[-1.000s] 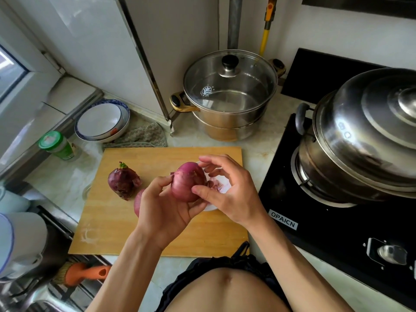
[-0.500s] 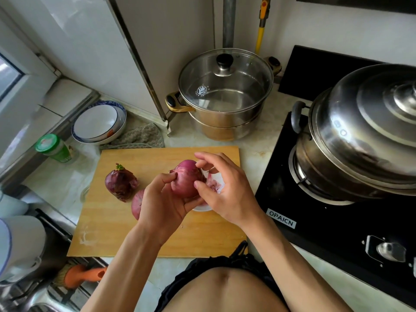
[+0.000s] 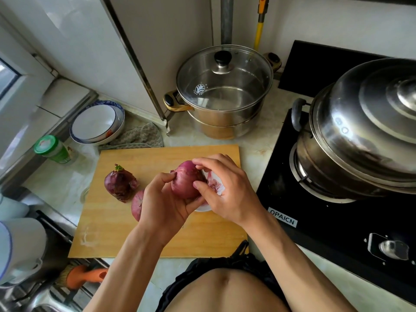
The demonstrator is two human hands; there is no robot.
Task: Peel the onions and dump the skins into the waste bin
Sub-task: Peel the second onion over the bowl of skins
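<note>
Above the wooden cutting board point(image 3: 108, 230) my left hand point(image 3: 162, 206) cradles a red onion point(image 3: 185, 182) from below. My right hand point(image 3: 227, 192) pinches the onion's right side with thumb and fingertips. Under my right hand sits a small white dish point(image 3: 217, 185) holding purple skins, mostly hidden. A dark unpeeled onion point(image 3: 120, 183) with a green sprout lies on the board's left part. A lighter onion point(image 3: 137, 204) lies beside it, half hidden by my left hand. No waste bin is in view.
A glass-lidded steel pot point(image 3: 225, 93) stands behind the board. A large steel steamer point(image 3: 364, 127) sits on the black gas stove point(image 3: 326, 221) to the right. Stacked bowls point(image 3: 96, 122), a cloth point(image 3: 139, 137) and a green-capped jar point(image 3: 51, 149) are at the left. The sink lies lower left.
My hands with the onion stay above the board; the right fingers have shifted slightly over the onion's top. The camera has drifted a little.
</note>
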